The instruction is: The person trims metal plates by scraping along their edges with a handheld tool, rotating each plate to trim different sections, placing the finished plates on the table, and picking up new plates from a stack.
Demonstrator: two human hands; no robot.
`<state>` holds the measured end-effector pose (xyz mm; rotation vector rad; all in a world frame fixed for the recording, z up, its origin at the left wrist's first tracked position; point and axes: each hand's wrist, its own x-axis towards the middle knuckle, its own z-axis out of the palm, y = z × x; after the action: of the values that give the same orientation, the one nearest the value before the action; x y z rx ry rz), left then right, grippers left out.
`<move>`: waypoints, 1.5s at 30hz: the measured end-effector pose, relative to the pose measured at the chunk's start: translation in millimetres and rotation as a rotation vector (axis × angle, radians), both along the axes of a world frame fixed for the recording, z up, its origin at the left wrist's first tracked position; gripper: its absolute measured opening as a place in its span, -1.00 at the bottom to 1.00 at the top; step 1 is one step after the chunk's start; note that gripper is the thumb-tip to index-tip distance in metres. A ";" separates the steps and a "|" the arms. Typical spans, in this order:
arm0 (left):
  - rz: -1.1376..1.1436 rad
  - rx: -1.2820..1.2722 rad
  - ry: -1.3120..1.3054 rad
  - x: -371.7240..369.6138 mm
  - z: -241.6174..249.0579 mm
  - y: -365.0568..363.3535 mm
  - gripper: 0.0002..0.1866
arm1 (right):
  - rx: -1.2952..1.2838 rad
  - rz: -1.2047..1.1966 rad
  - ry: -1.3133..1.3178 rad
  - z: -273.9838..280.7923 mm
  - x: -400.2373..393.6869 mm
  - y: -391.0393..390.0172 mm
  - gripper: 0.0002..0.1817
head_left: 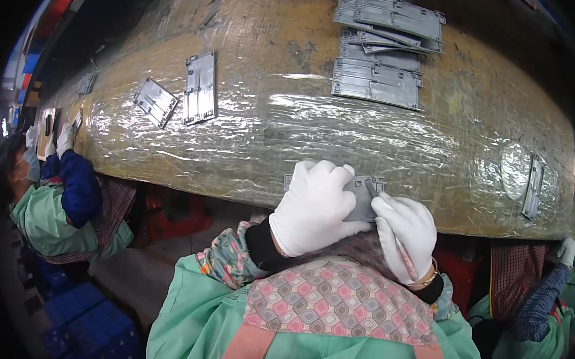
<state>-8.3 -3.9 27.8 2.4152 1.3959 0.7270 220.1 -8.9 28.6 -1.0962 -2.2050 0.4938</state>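
A flat grey metal plate (361,200) lies at the table's near edge, in front of my body. My left hand (315,209), in a white glove, presses on the plate with its fingers bent and close together, covering much of its left part. My gloved right hand (405,234) is closed around a slim pen-like tool (404,251), whose dark tip touches or hovers over the plate's right part. The tool's pinkish rear end shows below the fingers.
Overlapping grey plates (377,82) lie at the far side of the plastic-covered table (249,149). Two plates (201,88) rest to the left, another (533,189) to the right. Co-workers sit at the far left (63,202) and far right (540,321).
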 end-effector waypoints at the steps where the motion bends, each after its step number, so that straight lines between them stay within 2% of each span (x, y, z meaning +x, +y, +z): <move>1: -0.017 -0.022 0.005 -1.8 1.5 0.8 -0.51 | -0.026 0.004 0.011 2.7 1.5 -1.0 -0.61; 11: -0.177 -0.053 0.043 -11.9 6.0 13.4 -0.53 | -0.008 0.028 -0.045 3.7 0.4 0.3 -0.66; 17: -0.133 -0.033 -0.014 -9.9 2.3 13.8 -0.53 | -0.089 0.032 -0.072 7.8 7.7 -3.8 -0.68; 21: -0.140 -0.052 0.001 -10.4 4.3 14.1 -0.53 | -0.022 0.001 -0.055 7.4 3.2 -8.1 -0.63; 30: -0.148 -0.127 0.013 -11.8 6.6 14.3 -0.47 | -0.042 0.022 -0.031 8.4 3.8 -5.1 -0.62; 39: -0.214 -0.029 -0.003 -14.7 3.9 14.8 -0.54 | 0.001 0.034 -0.077 1.2 1.2 0.1 -0.65; 42: -0.176 -0.068 -0.003 -12.5 4.5 12.6 -0.48 | 0.014 0.082 -0.072 6.1 4.2 3.0 -0.65; 45: -0.163 -0.127 0.007 -12.0 7.3 14.6 -0.48 | -0.017 0.014 -0.080 7.7 5.6 -6.7 -0.65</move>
<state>-20.2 10.7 35.2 2.3995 1.1918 0.5733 225.7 -15.6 36.3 -1.1282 -2.2830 0.4825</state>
